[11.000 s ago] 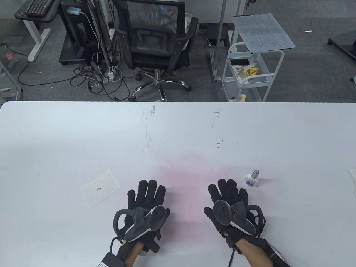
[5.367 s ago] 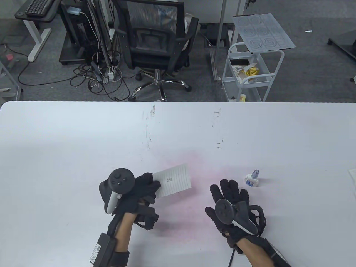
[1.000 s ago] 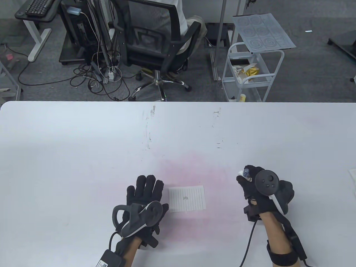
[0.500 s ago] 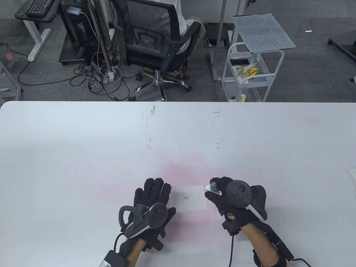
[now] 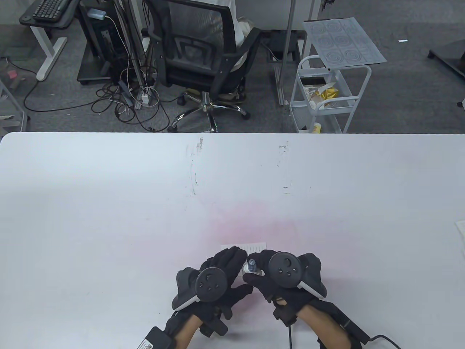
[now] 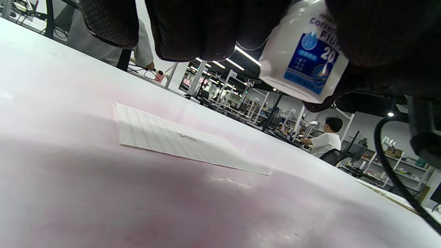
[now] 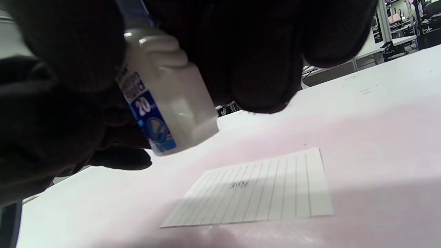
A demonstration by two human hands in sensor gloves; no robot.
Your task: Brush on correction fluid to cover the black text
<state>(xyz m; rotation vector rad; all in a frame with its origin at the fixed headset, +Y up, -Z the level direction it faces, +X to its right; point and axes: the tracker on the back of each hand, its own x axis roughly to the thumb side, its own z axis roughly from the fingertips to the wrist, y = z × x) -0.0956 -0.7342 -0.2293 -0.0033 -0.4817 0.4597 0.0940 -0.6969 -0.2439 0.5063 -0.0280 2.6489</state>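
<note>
A small white correction fluid bottle [image 5: 250,267] with a blue label and a bluish cap is held above the table near the front edge, between both hands. My right hand [image 5: 258,272] grips its cap end; in the right wrist view the bottle [image 7: 165,103] hangs tilted from the fingers [image 7: 262,69]. My left hand [image 5: 237,262] holds the bottle's body [image 6: 303,58] from the left. The lined paper [image 5: 254,247] lies flat under the hands and is mostly hidden in the table view. Its black text [image 7: 239,185] shows uncovered, also in the left wrist view [image 6: 187,138].
The white table [image 5: 109,203] has scuff marks at mid-back and a pink stain around the paper. Another sheet [image 5: 460,231] pokes in at the right edge. Beyond the far edge stand an occupied office chair [image 5: 203,54] and a white cart [image 5: 327,94].
My right hand picked up the bottle and carried it left and nearer over the paper. My left hand lifted off the table, turned and closed on the bottle's body.
</note>
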